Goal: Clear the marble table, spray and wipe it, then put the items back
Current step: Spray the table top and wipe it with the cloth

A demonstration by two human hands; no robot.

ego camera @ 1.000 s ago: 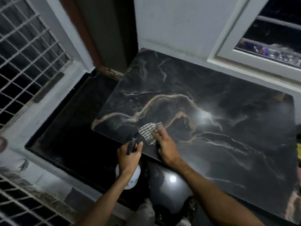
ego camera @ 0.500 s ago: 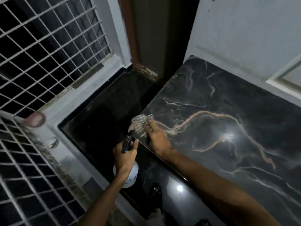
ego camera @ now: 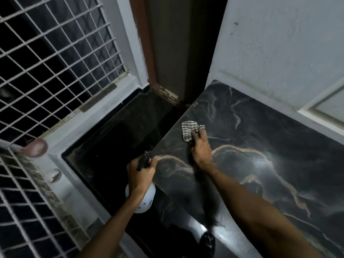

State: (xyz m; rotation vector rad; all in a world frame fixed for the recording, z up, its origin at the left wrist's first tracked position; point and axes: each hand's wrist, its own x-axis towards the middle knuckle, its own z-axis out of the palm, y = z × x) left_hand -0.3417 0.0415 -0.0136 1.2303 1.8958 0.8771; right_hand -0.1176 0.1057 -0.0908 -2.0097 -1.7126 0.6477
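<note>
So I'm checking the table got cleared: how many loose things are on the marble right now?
1: a striped cloth near the marble table's left edge, under the right hand. The spray bottle is held off its edge by the left hand. The table's right end is out of view.

The surface [ego camera: 260, 164] occupies the right half of the view, its far edge against the wall [ego camera: 279, 43]. The cloth [ego camera: 188, 130] lies on the surface near its left edge, under the fingers of the right hand [ego camera: 200, 149]. The left hand [ego camera: 140, 175] sits at the near left corner of the surface, closed around the spray bottle [ego camera: 144, 200]. The floor [ego camera: 115, 138] lies left of the surface. The grille [ego camera: 55, 53] stands beyond the floor, left of the door frame [ego camera: 149, 53].
</note>
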